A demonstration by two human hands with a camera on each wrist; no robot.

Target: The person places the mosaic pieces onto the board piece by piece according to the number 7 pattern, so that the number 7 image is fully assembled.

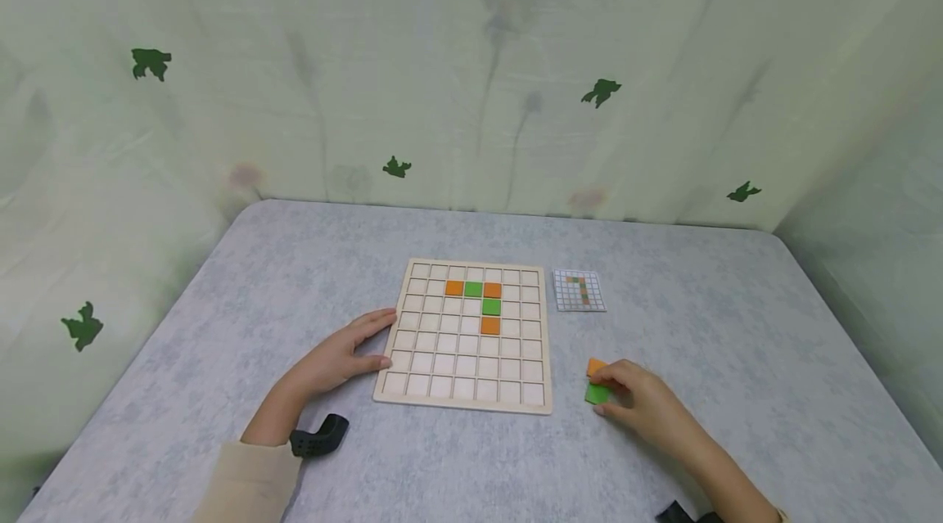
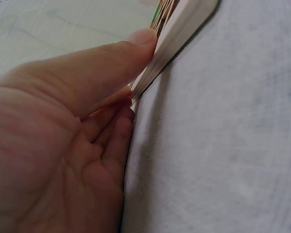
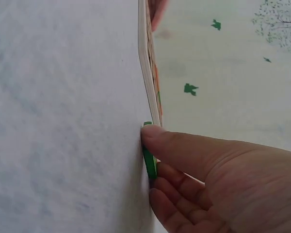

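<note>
A square wooden grid board [image 1: 462, 336] lies on the table, with orange and green tiles in several of its cells, forming a corner shape. The left hand [image 1: 340, 353] touches the board's left edge with thumb and fingertips. In the left wrist view the thumb [image 2: 111, 58] rests against the board's rim. Right of the board, the right hand [image 1: 651, 404] pinches a green tile [image 1: 597, 394] between thumb and fingers, low at the tabletop. Just beyond it an orange tile [image 1: 595, 366] lies partly behind the fingers. The green tile [image 3: 149, 162] shows edge-on in the right wrist view.
A small pattern card [image 1: 579, 290] lies right of the board's upper corner, printed with a similar coloured corner shape on a grid. The grey table [image 1: 309, 253] ends at a pale curtain [image 1: 442, 81] with green bird prints. Both wrists wear black bands.
</note>
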